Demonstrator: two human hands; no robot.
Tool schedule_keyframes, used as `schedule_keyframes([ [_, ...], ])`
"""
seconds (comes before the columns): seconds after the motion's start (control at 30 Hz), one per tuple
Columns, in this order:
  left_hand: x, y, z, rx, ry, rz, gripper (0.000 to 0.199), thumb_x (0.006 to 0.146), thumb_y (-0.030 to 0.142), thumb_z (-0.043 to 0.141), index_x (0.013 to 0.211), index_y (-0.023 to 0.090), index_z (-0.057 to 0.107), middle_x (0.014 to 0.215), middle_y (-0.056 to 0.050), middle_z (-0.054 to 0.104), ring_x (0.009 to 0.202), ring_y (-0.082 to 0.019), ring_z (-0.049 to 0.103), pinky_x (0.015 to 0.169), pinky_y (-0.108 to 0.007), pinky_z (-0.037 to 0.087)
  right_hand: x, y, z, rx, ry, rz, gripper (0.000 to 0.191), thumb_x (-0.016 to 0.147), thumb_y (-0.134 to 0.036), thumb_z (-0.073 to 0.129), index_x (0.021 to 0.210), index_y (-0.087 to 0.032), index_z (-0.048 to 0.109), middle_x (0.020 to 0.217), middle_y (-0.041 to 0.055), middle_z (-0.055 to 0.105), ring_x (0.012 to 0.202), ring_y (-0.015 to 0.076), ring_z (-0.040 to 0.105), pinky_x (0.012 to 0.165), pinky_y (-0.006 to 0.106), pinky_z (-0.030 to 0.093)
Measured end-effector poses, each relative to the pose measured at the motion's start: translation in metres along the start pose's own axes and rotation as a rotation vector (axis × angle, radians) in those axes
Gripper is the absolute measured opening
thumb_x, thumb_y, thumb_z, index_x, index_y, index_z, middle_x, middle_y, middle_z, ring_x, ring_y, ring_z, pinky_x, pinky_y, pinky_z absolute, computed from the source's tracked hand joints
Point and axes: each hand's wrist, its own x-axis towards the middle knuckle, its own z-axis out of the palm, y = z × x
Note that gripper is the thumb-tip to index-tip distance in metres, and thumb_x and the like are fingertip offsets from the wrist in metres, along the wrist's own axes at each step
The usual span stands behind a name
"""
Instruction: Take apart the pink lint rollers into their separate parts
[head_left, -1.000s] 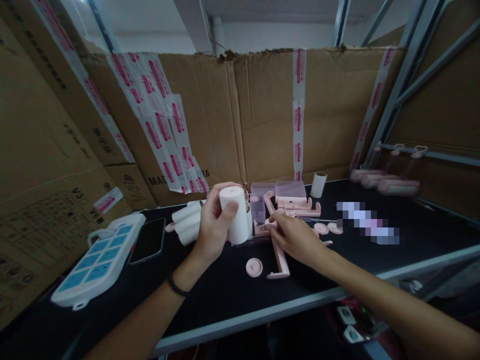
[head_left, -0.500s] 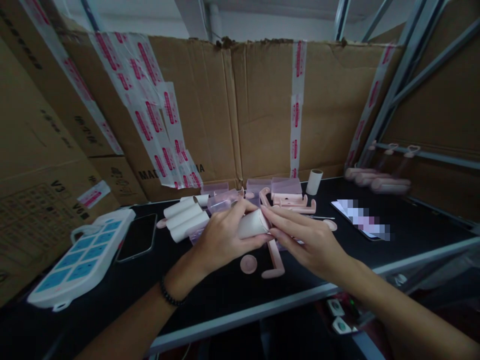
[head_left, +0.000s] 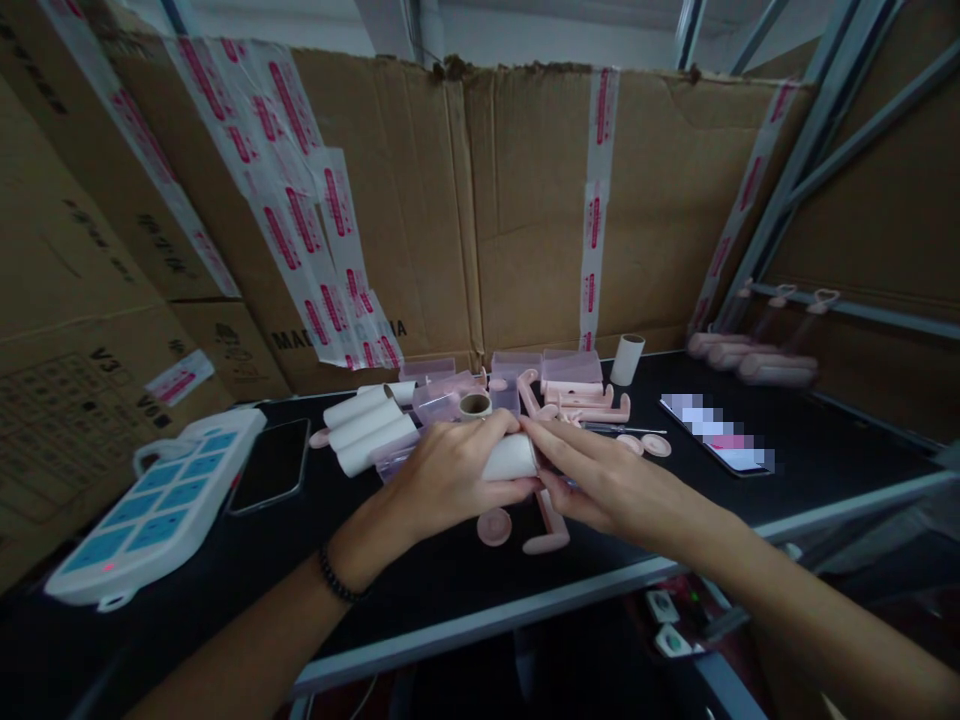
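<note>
Two hands: left hand (head_left: 442,475) and right hand (head_left: 622,490), meeting over the middle of the counter (head_left: 420,580).
Roll: white roll (head_left: 510,458), tipped nearly onto its side, between the hands.
Left grip: closed around the roll, fingers over the top, thumb side hard to make out.
Right grip: fingers closed on the roll's right end; what lies under them is hidden.
Near side: pink disc (head_left: 494,526) flat, pink bracket (head_left: 551,535) just right of it, partly under the right hand.
Far side: open tube (head_left: 475,406) just beyond the left hand; clear boxes (head_left: 570,367), more brackets (head_left: 592,397).
Left: stacked tubes (head_left: 367,435), dark phone (head_left: 270,467), power strip (head_left: 150,520) with a red light.
Right: screwdriver (head_left: 622,430), two discs (head_left: 655,444), lit phone (head_left: 720,435); far, upright tube (head_left: 628,360).
Rail, far right: pink rollers (head_left: 776,370) hanging.
Back: taped cardboard (head_left: 525,220).
</note>
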Motion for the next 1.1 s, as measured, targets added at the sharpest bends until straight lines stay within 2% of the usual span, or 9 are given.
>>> schedule_keyframes([
  [0.13,0.002,0.0,0.0,-0.009,0.033,-0.021,0.036,0.085,0.042,0.077,0.106,0.02,0.058,0.093,-0.004,0.076,0.08,-0.024,0.075,0.066,-0.032,0.051,0.0,-0.002,0.008,-0.026,0.072,0.054,0.049,0.097,-0.011,0.043,0.146,-0.008,0.047,0.138,0.02,0.065,0.124,0.0306,0.067,0.102,0.048,0.06],
  [0.33,0.003,0.008,-0.001,-0.045,0.06,-0.029,0.038,0.087,0.042,0.075,0.115,0.022,0.058,0.101,-0.005,0.077,0.088,-0.026,0.076,0.072,-0.033,0.053,0.004,-0.015,0.025,0.089,0.342,0.265,0.041,0.102,-0.017,0.04,0.141,-0.018,0.052,0.132,0.0138,0.07,0.119,0.0252,0.07,0.102,0.043,0.058],
  [0.43,0.005,0.013,-0.004,-0.089,0.045,-0.058,0.042,0.088,0.042,0.074,0.12,0.021,0.058,0.108,-0.007,0.077,0.093,-0.027,0.075,0.077,-0.035,0.053,0.011,-0.019,0.027,0.19,0.442,0.416,0.028,0.105,-0.024,0.044,0.128,-0.022,0.06,0.117,0.0096,0.076,0.102,0.0225,0.075,0.091,0.037,0.06],
  [0.53,0.009,0.012,-0.016,-0.22,0.125,-0.151,0.035,0.091,0.043,0.07,0.117,0.021,0.061,0.109,-0.006,0.075,0.096,-0.026,0.073,0.083,-0.036,0.053,0.009,-0.013,0.018,0.426,0.487,0.583,0.018,0.105,-0.033,0.051,0.117,-0.022,0.059,0.1,0.0063,0.078,0.087,0.0196,0.075,0.077,0.031,0.058],
  [0.6,0.008,0.007,-0.029,-0.348,0.214,-0.241,0.031,0.093,0.043,0.067,0.113,0.02,0.062,0.104,-0.005,0.074,0.092,-0.023,0.072,0.08,-0.034,0.053,-0.002,-0.005,0.01,0.551,0.459,0.65,0.016,0.103,-0.037,0.055,0.107,-0.022,0.057,0.094,0.0042,0.076,0.086,0.0187,0.073,0.076,0.029,0.055],
  [0.7,-0.007,-0.002,-0.048,-0.535,0.306,-0.38,0.033,0.091,0.046,0.069,0.111,0.021,0.058,0.099,-0.004,0.073,0.084,-0.021,0.071,0.07,-0.028,0.053,-0.033,0.008,0.006,0.605,0.262,0.706,0.017,0.1,-0.039,0.06,0.097,-0.021,0.062,0.092,0.0031,0.073,0.086,0.0184,0.07,0.076,0.029,0.052],
  [0.8,-0.034,-0.009,-0.057,-0.628,0.257,-0.543,0.039,0.089,0.049,0.071,0.114,0.023,0.056,0.094,-0.004,0.074,0.08,-0.022,0.073,0.066,-0.03,0.056,-0.065,0.011,0.015,0.563,0.088,0.773,0.017,0.098,-0.038,0.063,0.096,-0.022,0.068,0.088,0.0018,0.071,0.078,0.0183,0.065,0.069,0.03,0.049],
  [0.93,-0.066,-0.011,-0.05,-0.515,0.258,-0.66,0.044,0.08,0.051,0.078,0.106,0.022,0.058,0.1,-0.007,0.076,0.092,-0.028,0.075,0.079,-0.038,0.061,-0.088,0.005,0.034,0.414,0.038,0.792,0.015,0.098,-0.034,0.062,0.093,-0.024,0.071,0.082,0.0009,0.069,0.072,0.0188,0.061,0.067,0.032,0.046],
  [1.1,-0.08,-0.018,-0.029,-0.387,0.269,-0.679,0.041,0.079,0.051,0.079,0.102,0.021,0.061,0.102,-0.006,0.075,0.099,-0.029,0.075,0.091,-0.043,0.062,-0.091,0.004,0.05,0.227,0.097,0.687,0.012,0.099,-0.028,0.06,0.101,-0.024,0.07,0.1,0.0058,0.069,0.095,0.0252,0.064,0.085,0.041,0.051],
])
